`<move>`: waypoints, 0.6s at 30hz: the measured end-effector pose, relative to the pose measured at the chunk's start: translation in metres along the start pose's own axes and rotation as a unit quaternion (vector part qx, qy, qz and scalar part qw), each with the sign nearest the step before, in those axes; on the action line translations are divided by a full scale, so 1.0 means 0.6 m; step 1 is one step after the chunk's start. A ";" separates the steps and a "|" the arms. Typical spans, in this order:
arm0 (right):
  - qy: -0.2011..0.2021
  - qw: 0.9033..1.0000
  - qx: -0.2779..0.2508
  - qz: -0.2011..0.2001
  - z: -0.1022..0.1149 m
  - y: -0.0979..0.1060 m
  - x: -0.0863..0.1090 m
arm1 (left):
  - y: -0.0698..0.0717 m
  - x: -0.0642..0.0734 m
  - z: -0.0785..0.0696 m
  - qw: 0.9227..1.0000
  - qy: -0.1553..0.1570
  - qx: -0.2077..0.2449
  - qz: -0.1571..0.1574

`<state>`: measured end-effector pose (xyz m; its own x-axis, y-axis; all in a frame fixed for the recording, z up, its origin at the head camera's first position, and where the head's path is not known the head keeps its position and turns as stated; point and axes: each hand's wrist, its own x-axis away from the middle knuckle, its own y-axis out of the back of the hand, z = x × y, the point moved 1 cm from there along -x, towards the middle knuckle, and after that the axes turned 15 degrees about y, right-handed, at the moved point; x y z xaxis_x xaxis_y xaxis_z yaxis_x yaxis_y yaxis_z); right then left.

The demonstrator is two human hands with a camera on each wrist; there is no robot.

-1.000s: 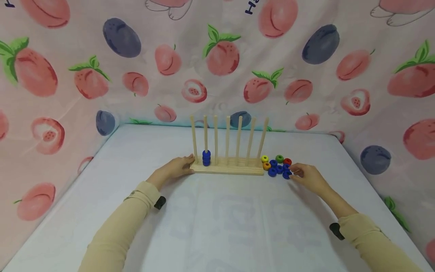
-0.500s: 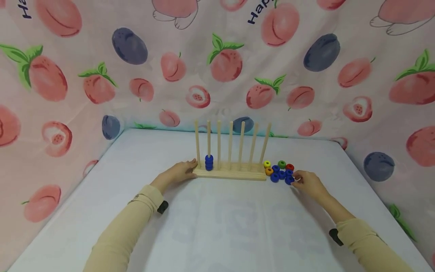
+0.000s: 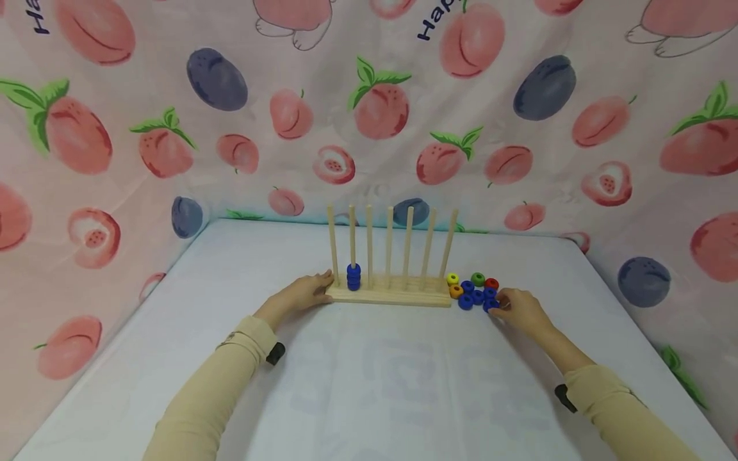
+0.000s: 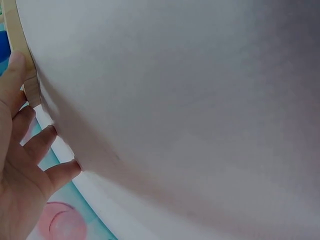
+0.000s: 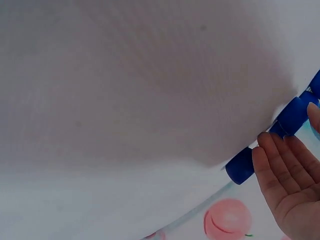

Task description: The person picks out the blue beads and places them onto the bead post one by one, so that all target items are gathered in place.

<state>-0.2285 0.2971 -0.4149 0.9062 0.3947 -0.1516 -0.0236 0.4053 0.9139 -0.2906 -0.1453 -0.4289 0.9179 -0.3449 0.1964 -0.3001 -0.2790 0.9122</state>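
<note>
Blue and pinched in the right hand [image 3: 521,311], one bead [image 3: 489,305] lies at the edge of the pile [image 3: 478,297] beside the wooden rack [image 3: 389,297], best lifted by its sides, hole clear, while the left hand [image 3: 296,293] grips the rack's end.

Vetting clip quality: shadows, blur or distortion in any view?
Head: soft shadows beside both sleeves; beads small, colours readable. Left wrist: dim; shadow curving away from the left hand; table edge bowed. Right wrist: dim; broad shadow near the right hand; table edge bowed.
</note>
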 end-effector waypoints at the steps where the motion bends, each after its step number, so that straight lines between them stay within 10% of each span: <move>1: -0.001 1.000 0.000 0.001 0.000 0.000 -0.001 | 0.000 0.000 0.000 1.000 -0.001 -0.001 0.000; 18: -0.009 1.000 0.001 0.010 0.000 -0.001 0.001 | -0.004 0.002 0.003 1.000 0.000 0.006 -0.004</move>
<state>-0.2278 0.2972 -0.4158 0.9131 0.3878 -0.1260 -0.0414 0.3957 0.9175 -0.2892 -0.1470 -0.4314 0.9201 -0.3429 0.1893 -0.2960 -0.2920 0.9095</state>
